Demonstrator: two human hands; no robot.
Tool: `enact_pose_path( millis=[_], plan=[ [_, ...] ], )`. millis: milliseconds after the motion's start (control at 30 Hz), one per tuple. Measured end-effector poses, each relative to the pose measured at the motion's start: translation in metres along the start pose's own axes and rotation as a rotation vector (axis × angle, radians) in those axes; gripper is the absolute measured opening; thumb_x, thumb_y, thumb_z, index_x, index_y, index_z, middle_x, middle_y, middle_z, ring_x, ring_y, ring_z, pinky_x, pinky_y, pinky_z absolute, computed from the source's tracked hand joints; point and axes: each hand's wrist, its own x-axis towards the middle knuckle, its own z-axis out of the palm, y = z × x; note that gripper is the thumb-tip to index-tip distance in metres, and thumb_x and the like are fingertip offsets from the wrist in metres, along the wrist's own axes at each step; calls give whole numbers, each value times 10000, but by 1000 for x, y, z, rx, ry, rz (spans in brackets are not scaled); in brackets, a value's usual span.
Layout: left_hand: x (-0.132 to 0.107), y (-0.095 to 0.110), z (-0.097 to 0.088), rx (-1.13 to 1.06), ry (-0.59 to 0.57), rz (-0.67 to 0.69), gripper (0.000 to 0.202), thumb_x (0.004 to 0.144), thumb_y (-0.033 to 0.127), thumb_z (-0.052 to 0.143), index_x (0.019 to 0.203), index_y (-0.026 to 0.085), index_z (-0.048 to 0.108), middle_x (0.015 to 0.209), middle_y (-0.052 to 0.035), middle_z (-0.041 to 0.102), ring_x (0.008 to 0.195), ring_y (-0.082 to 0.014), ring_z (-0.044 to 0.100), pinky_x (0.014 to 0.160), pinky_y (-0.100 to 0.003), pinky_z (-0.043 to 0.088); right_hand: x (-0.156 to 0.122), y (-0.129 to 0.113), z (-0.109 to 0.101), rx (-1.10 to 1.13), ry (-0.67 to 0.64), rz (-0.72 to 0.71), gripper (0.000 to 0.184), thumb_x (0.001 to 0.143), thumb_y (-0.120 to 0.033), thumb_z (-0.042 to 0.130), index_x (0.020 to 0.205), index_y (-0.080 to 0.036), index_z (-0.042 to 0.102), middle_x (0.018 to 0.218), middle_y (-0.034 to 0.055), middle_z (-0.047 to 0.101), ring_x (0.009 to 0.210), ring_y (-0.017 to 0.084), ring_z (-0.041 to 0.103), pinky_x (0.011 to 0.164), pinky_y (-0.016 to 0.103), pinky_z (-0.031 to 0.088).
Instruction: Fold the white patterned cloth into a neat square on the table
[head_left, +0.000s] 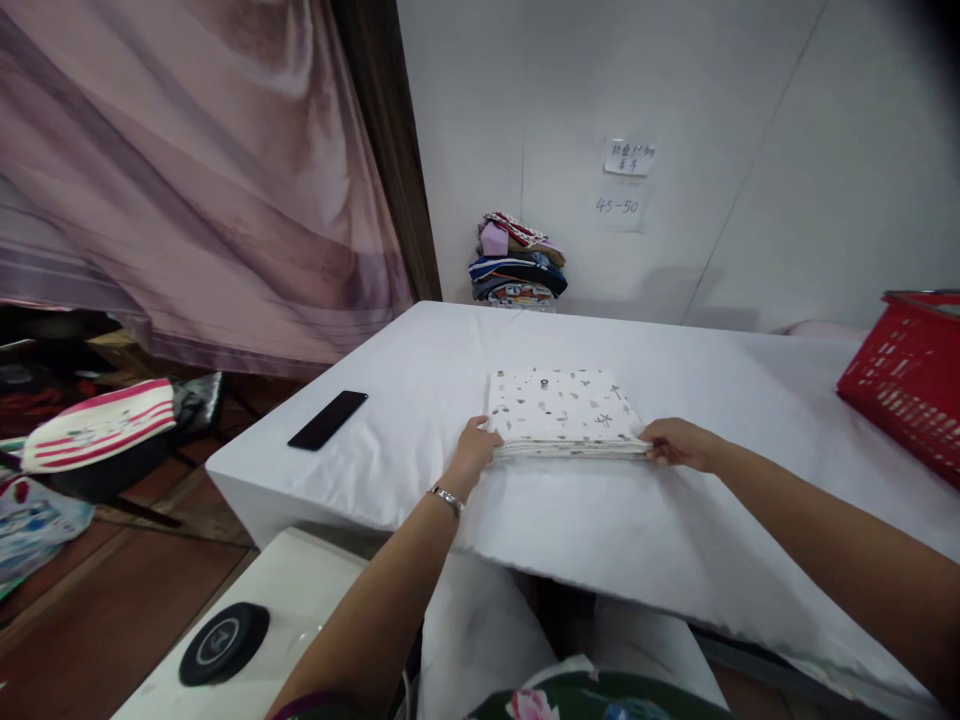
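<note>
A folded white cloth (562,408) with a small scattered print lies flat on the white-covered table (420,400) in front of me. Its layers show along the near edge. My left hand (477,447), with a silver bracelet at the wrist, is closed at the cloth's near left corner. At the near right corner, my right hand (675,443) pinches the folded layers between thumb and fingers. Both thumbs sit close to the edge, and some fingertips are hidden by the cloth.
A black phone (328,420) lies to the left on the table, and a red plastic basket (907,370) stands at the right. Folded clothes (519,262) are stacked by the back wall. A white cabinet (300,580) bearing a round black object (225,643) stands at lower left.
</note>
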Motion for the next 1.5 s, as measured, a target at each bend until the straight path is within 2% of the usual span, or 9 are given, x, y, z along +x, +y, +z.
enact_pose_path(
  millis=[167, 267, 367, 500, 567, 667, 767, 900, 1500],
  plan=[
    [-1, -2, -3, 17, 13, 5, 611, 589, 120, 654, 1173, 164, 480, 911, -48, 556, 622, -81, 499, 534, -190, 370, -4, 9, 3, 16, -56, -36, 181, 682, -151, 664, 794, -167, 523, 626, 9, 607, 513, 106, 585, 459, 195, 507],
    [2, 13, -2, -31, 21, 8, 576, 584, 102, 648, 1140, 154, 506, 858, -50, 565, 674, -114, 522, 573, -213, 396, -3, -6, 2, 28, -69, -59, 247, 678, -131, 665, 858, -189, 507, 628, 0, 607, 505, 110, 574, 475, 208, 513],
    [16, 57, 0, -100, 51, 55, 561, 583, 73, 639, 1127, 134, 518, 827, -59, 568, 699, -141, 531, 602, -247, 416, 0, -46, -3, 65, -26, -118, 314, 692, -109, 660, 926, -231, 490, 609, -32, 583, 500, 103, 562, 501, 207, 518],
    [40, 133, -1, -162, 79, 149, 584, 644, 67, 582, 1211, 134, 458, 853, -44, 552, 677, -98, 519, 617, -222, 422, 3, -110, -12, 227, 89, -480, 366, 731, -76, 617, 1041, -224, 494, 678, -20, 585, 534, 97, 564, 553, 218, 526],
    [44, 151, -2, -194, 88, 222, 591, 669, 85, 569, 1240, 164, 439, 854, -29, 553, 679, -85, 520, 629, -209, 421, 3, -121, -13, 266, 111, -558, 417, 773, -91, 577, 1135, -248, 442, 741, -22, 594, 571, 87, 578, 604, 217, 535],
    [38, 128, -2, -155, 81, 261, 593, 658, 107, 599, 1230, 185, 462, 867, -44, 565, 692, -101, 528, 618, -215, 423, 3, -95, -10, 211, 88, -404, 514, 759, -72, 576, 1204, -242, 382, 702, -19, 596, 534, 100, 578, 592, 238, 543],
    [25, 66, 2, 11, 23, -7, 607, 615, 91, 627, 1204, 127, 480, 835, -66, 562, 634, -121, 513, 548, -229, 415, 4, -44, -3, 104, 27, -161, 571, 700, -63, 629, 1211, -149, 390, 625, 25, 601, 514, 161, 594, 526, 287, 547],
    [12, 11, 5, 55, 9, -79, 648, 622, 84, 617, 1244, 91, 437, 845, -78, 545, 630, -117, 496, 525, -217, 412, 3, -6, 4, 25, 18, -41, 660, 683, -95, 659, 1264, -132, 348, 604, 26, 605, 503, 162, 589, 518, 291, 554],
    [-8, 6, -1, 169, -8, 22, 702, 643, 126, 633, 1294, 134, 369, 938, -73, 573, 640, -95, 513, 520, -188, 385, -6, 8, 7, -45, 51, -99, 623, 668, -153, 667, 1232, -123, 404, 634, 15, 602, 544, 152, 609, 536, 281, 560]
  ],
)
